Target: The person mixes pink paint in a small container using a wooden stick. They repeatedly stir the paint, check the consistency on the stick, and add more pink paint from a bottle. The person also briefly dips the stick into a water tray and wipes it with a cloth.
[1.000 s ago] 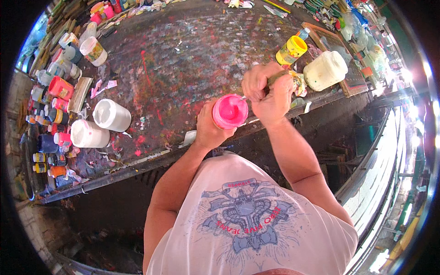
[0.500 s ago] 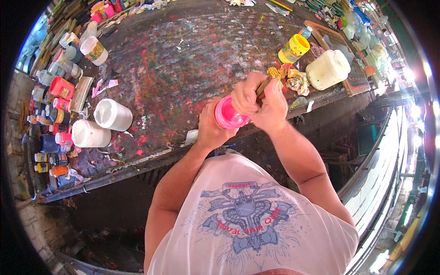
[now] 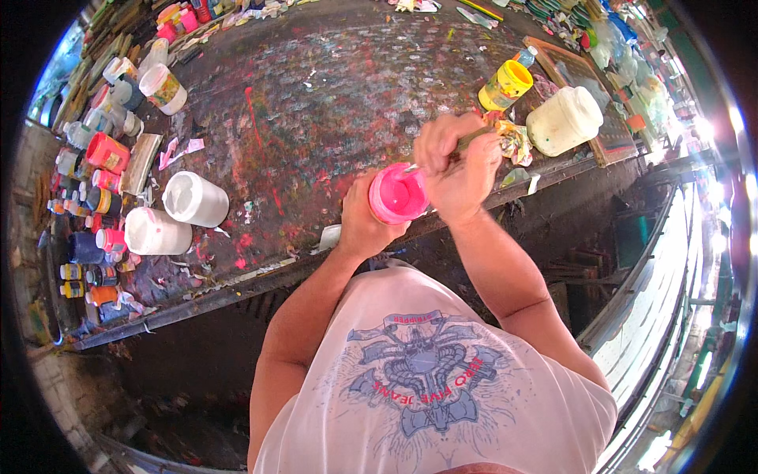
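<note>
My left hand (image 3: 365, 212) is wrapped round the side of an open jar of pink paint (image 3: 399, 195) near the table's front edge. Bright pink paint shows inside the jar. Above its right rim, my right hand (image 3: 460, 170) is closed on a wooden-handled tool (image 3: 478, 138). The handle points up and right, and a thin pale end shows at the jar's mouth; the fingers hide the middle, so its exact kind is unclear. Beyond my right hand lies a crumpled, paint-stained cloth (image 3: 517, 144).
A yellow tub (image 3: 505, 85) and a cream container (image 3: 564, 121) stand at the right, by a wooden frame (image 3: 588, 87). On the left are two white tubs (image 3: 196, 198) and several paint jars (image 3: 106, 152). The stained tabletop (image 3: 316, 103) ends just in front of my body.
My right hand has shifted slightly right and turned, uncovering more of the jar's mouth and the pale end of the tool. The left hand and jar have stayed almost still.
</note>
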Motion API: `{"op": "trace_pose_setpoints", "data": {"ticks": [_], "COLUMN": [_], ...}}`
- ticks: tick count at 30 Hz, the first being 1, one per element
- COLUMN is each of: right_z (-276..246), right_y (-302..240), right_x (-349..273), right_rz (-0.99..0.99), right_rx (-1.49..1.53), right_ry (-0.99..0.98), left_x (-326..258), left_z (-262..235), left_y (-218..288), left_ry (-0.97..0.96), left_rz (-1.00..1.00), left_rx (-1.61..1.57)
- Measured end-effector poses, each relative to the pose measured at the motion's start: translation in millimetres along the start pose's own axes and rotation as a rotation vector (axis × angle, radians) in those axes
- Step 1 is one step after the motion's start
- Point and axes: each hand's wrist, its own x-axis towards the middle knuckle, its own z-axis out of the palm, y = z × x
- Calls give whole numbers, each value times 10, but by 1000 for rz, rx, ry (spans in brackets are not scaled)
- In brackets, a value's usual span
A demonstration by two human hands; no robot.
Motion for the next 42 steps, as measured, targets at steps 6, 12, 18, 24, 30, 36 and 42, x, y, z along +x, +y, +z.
{"op": "trace_pose_setpoints", "data": {"ticks": [6, 12, 18, 24, 30, 36, 42], "right_z": [-137, 3, -31, -117, 14, 31, -93], "right_y": [-117, -86, -59, -175, -37, -80, -196], "right_x": [30, -91, 39, 39, -88, 35, 40], "right_rz": [158, 192, -2, 302, 183, 26, 314], "right_rx": [52, 32, 70, 124, 132, -1, -20], "right_ry": [-140, -164, 28, -196, -136, -58, -269], "left_x": [-13, -43, -19, -10, -22, -3, -29], "left_z": [-6, 6, 9, -6, 36, 48, 18], "left_y": [-22, -55, -38, -11, -30, -69, -2], "left_ry": [15, 2, 1, 13, 24, 23, 39], "left_rz": [71, 22, 10, 71, 14, 31, 31], "left_rx": [53, 38, 68, 35, -14, -2, 22]}}
